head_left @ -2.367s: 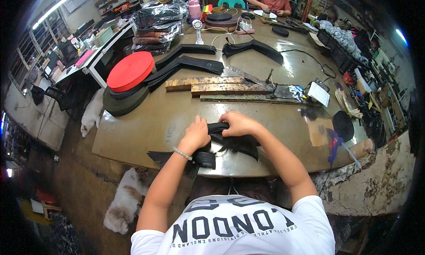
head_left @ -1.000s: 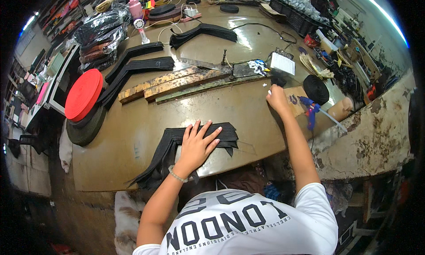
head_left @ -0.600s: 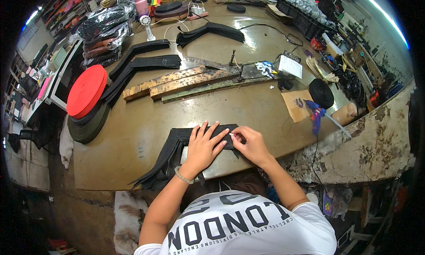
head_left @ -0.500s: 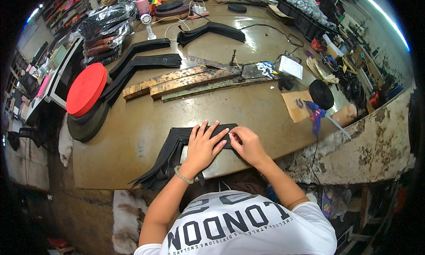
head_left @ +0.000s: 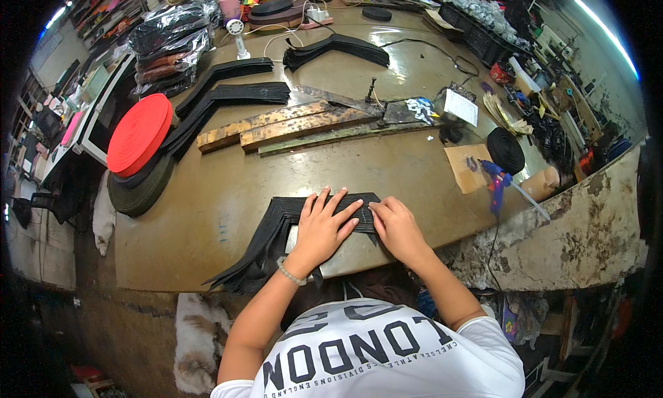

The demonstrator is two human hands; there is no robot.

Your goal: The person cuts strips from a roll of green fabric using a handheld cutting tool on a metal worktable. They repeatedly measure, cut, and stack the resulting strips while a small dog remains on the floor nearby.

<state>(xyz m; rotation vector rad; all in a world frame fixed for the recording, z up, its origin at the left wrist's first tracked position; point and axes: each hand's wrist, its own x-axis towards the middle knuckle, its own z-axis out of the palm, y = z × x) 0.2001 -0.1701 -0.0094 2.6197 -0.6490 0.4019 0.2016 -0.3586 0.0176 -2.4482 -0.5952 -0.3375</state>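
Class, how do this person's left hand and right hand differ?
The left hand lies flat, fingers spread; the right hand is curled, fingertips drawn in. The left hand has a bracelet at its wrist; the right hand's wrist is bare. Both are at the black strips.

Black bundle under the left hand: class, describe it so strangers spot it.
On the brown table, find the near edge. A bent bundle of black strips lies there. Unlike the bent black bundles farther back, it has the left hand on it.
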